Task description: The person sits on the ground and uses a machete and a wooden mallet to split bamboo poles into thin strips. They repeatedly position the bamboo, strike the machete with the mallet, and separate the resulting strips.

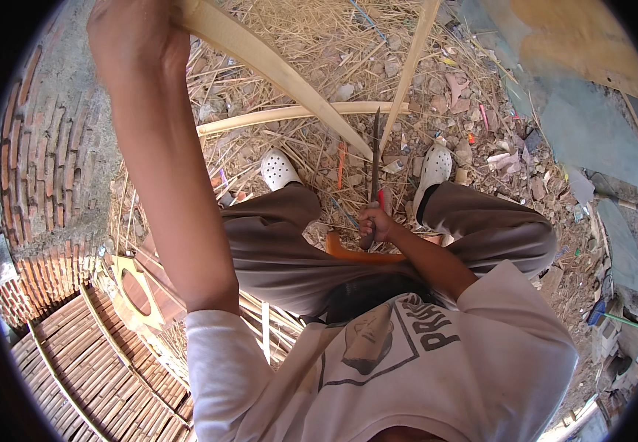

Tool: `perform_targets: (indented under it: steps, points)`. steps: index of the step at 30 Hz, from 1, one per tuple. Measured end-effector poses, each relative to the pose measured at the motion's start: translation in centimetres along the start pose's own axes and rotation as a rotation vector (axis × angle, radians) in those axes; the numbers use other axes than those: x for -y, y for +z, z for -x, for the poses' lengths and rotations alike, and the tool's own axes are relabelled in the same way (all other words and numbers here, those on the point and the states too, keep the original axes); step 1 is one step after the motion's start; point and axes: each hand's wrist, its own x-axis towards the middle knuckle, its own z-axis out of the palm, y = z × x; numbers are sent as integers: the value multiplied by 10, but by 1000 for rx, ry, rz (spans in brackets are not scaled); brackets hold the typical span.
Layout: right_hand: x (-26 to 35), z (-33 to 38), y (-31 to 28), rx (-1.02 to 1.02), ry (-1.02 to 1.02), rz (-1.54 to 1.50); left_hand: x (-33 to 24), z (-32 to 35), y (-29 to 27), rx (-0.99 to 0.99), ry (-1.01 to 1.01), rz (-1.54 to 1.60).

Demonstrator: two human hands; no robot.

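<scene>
My left hand (pixel 138 33) is raised at the upper left, its fingers closed round the end of a long, pale bamboo strip (pixel 282 77). That strip slants down to between my feet. Low in front of my lap, my right hand (pixel 378 223) grips a machete (pixel 375 166); its dark, narrow blade points away from me. A second bamboo strip (pixel 411 70) runs down from the top edge. Both strips come together beside the blade, where I cannot tell whether they are joined. Across the ground behind them lies another pale strip (pixel 297 114).
White clogs (pixel 280 169) are on my feet, amid straw, stones and litter. An orange curved seat edge (pixel 363 254) shows under me. A brick wall (pixel 46 140) stands left, above a bamboo-slat panel (pixel 90 368). Grey sheets (pixel 591 132) lie on the right.
</scene>
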Motion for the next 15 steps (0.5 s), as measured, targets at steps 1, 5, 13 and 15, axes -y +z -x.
perform_targets:
  steps: [1, 5, 13, 15]
  points:
    - [-1, -4, -1, 65, 3, -45, 8, -5, -9, 66, 48, 20]
    - [0, -14, -1, 410, 0, -317, 41, -40, -57, 12, -17, 78]
    - [35, -6, 5, -618, -176, 609, 21, -3, -58, 110, 71, 71]
    - [36, -15, -20, -726, -303, 665, 11, -1, -54, 206, 65, 126]
